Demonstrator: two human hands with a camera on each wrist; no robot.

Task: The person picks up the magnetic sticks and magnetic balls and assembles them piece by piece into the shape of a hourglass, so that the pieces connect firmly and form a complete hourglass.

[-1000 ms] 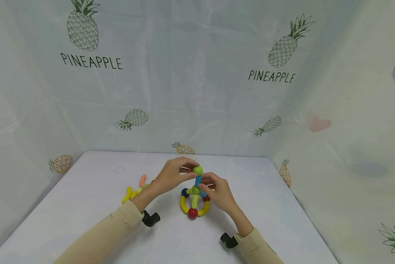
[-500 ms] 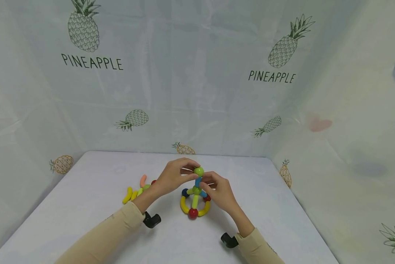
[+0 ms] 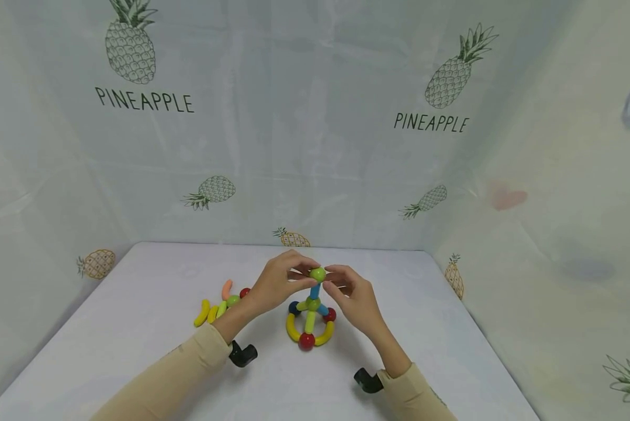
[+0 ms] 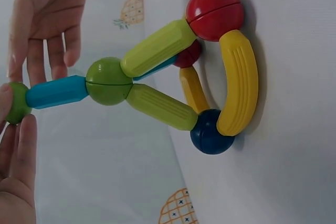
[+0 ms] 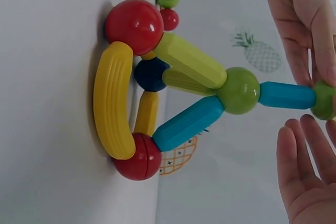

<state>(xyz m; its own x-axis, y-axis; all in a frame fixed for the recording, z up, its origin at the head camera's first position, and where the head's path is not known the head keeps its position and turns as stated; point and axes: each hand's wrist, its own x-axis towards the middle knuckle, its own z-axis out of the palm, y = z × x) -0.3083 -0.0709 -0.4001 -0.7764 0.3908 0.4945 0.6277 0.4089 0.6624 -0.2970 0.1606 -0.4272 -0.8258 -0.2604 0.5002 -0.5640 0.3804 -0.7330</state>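
Note:
A frame of magnetic rods and balls stands on the table: a base ring of yellow curved rods (image 4: 242, 82), red balls (image 5: 134, 27) and a dark blue ball (image 4: 212, 131). Lime rods (image 4: 160, 48) and a blue rod (image 5: 189, 123) slope up to a green ball (image 5: 238, 90). Above it, an upright blue rod (image 4: 56, 92) carries the top green ball (image 3: 317, 274). My left hand (image 3: 280, 280) pinches that top ball from the left. My right hand (image 3: 356, 298) is at the ball's right side, fingers extended; whether its fingertips touch the ball is unclear.
Left of the frame, partly behind my left forearm, lie yellow curved rods (image 3: 202, 313), a lime rod (image 3: 221, 309), an orange curved piece (image 3: 227, 290), a green ball (image 3: 233, 300) and a red ball (image 3: 245, 292). A pineapple-print curtain (image 3: 315, 146) hangs behind the table.
My right hand has moved up from beside the upright blue rod to the top ball's level, uncovering the rod and the right red ball. My left hand stays at the top ball.

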